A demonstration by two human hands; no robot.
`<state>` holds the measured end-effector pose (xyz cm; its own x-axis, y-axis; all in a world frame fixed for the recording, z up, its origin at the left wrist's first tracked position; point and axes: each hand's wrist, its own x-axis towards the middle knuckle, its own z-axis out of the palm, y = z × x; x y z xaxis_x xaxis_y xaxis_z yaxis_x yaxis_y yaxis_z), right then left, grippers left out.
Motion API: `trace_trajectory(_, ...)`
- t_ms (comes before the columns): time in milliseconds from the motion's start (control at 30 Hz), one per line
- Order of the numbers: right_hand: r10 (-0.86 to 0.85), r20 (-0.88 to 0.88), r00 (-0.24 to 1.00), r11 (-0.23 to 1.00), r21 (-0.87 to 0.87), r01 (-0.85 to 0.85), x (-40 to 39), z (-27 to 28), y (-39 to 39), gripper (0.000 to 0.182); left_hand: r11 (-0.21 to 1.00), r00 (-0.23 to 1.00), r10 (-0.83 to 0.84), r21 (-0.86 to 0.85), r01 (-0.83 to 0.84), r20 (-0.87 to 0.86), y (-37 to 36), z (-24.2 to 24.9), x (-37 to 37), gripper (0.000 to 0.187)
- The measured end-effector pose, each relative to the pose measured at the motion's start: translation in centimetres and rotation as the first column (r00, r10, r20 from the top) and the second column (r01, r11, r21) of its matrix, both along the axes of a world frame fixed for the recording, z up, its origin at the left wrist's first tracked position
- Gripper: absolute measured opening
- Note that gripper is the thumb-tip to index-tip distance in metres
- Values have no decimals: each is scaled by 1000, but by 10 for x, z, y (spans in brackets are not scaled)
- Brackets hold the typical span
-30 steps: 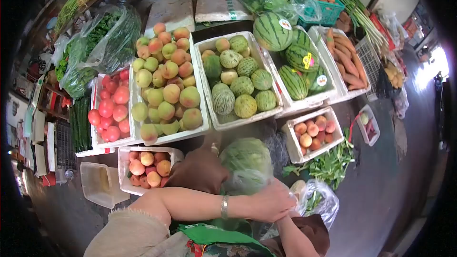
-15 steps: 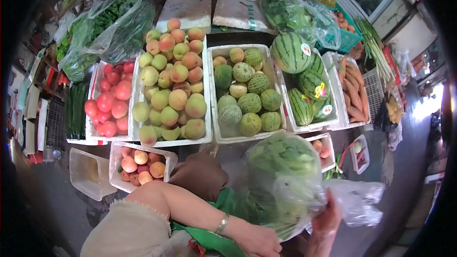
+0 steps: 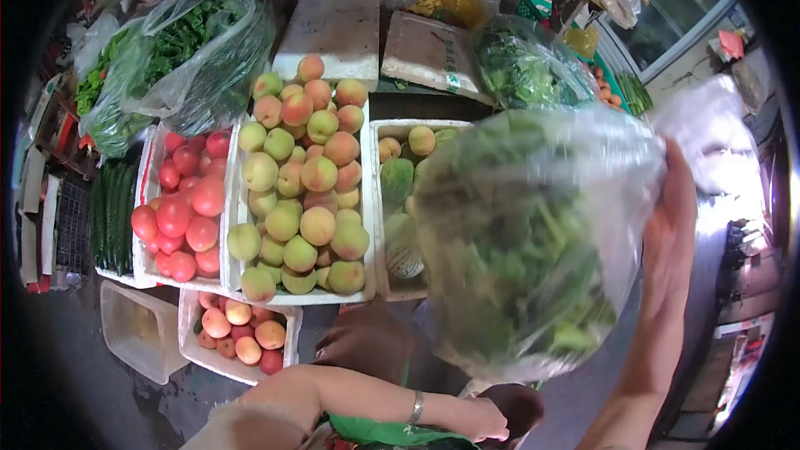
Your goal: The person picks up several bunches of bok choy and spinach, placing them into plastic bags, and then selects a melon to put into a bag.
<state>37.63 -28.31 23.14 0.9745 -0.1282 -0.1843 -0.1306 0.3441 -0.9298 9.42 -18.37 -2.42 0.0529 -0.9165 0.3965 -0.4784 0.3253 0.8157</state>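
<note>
A large clear plastic bag of leafy greens (image 3: 525, 258) hangs in front of me, slightly blurred. My right hand (image 3: 673, 183) grips the gathered plastic on its right side, with loose white plastic (image 3: 717, 133) trailing beyond. Below the bag is my left hand (image 3: 483, 418), its fingers curled closed near the bag's lower end; whatever they may hold is hidden. Behind the bag, a white foam box of melons (image 3: 402, 192) is partly covered. Beside that box stands a foam box of peaches (image 3: 319, 225).
Tomatoes (image 3: 187, 208) and cucumbers (image 3: 114, 217) fill boxes at the left. A small box of peaches (image 3: 242, 333) and a plastic bin (image 3: 142, 333) stand on the floor. Bagged greens (image 3: 183, 54) lie behind, near foam lids (image 3: 329, 37). Eggs (image 3: 606, 87) sit at the back right.
The bag of greens has risen toward me and right with my right hand, now covering the watermelons and most of the melons. My left hand stays low, shifted slightly right. The view has shifted.
</note>
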Motion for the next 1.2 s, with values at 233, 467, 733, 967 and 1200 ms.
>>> trace_trajectory(233, -28, 276, 961, 998, -42, 41, 196, 15, 68, 22, 987, 987, 135, -75, -142, -89, 15, 9, 41, 13)
trace_trajectory(467, 117, 442, 890, 930, -363, 58, 295, -44, 112, 20, 923, 929, 362, -167, -345, 79, 35, 16, 57, 16)
trace_trajectory(733, 261, 260, 930, 910, -389, -146, 311, -143, 141, 26, 856, 829, 509, -237, -459, 231, 42, 7, 57, 19)
trace_trajectory(967, 197, 435, 879, 824, -560, 92, 291, -151, 137, 41, 877, 843, 476, -204, -434, 251, 38, 1, 56, 19)
trace_trajectory(1200, 584, 449, 676, 162, -881, 446, 188, -206, 128, 71, 881, 809, 473, -185, -435, 349, 42, 13, 54, 19)
